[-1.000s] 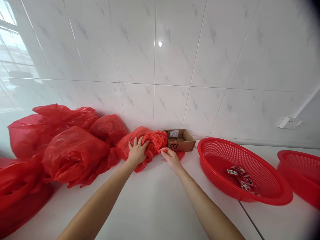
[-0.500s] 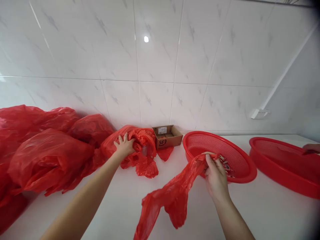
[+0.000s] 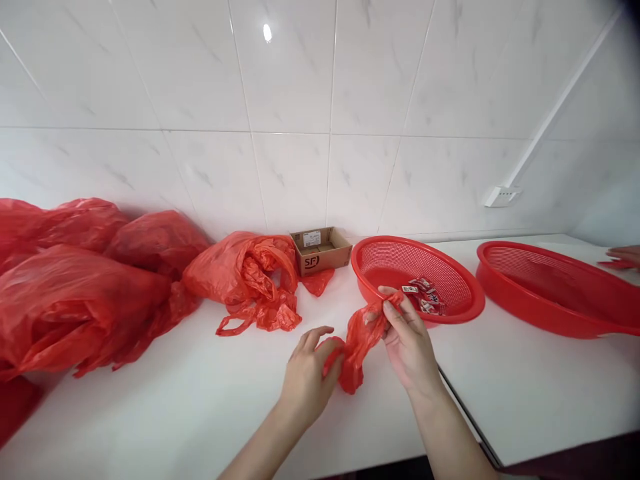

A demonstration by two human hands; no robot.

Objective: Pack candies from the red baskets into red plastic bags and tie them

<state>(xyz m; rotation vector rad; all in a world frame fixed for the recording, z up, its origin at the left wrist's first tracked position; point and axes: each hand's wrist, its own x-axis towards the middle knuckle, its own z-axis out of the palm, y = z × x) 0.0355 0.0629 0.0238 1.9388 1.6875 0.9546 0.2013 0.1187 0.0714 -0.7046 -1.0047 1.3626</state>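
A crumpled red plastic bag hangs between my two hands above the white table. My right hand pinches its top end, in front of the near rim of a red mesh basket. With curled fingers, my left hand grips the bag's lower left part; its fingertips are partly hidden by the red film. Inside the basket lie several small red and white packets. Farther left, a loosely bunched red bag rests against a small cardboard box marked SF.
Full-looking red bags are heaped at the left. On the right stands a second red basket, with another person's hand beyond it holding something red. A tiled wall closes off the back of the table, which has a dark seam at the right.
My left hand has left the bunched bag and come right to the bag held by my right hand. That bag is gathered up shorter. The view has shifted right and down.
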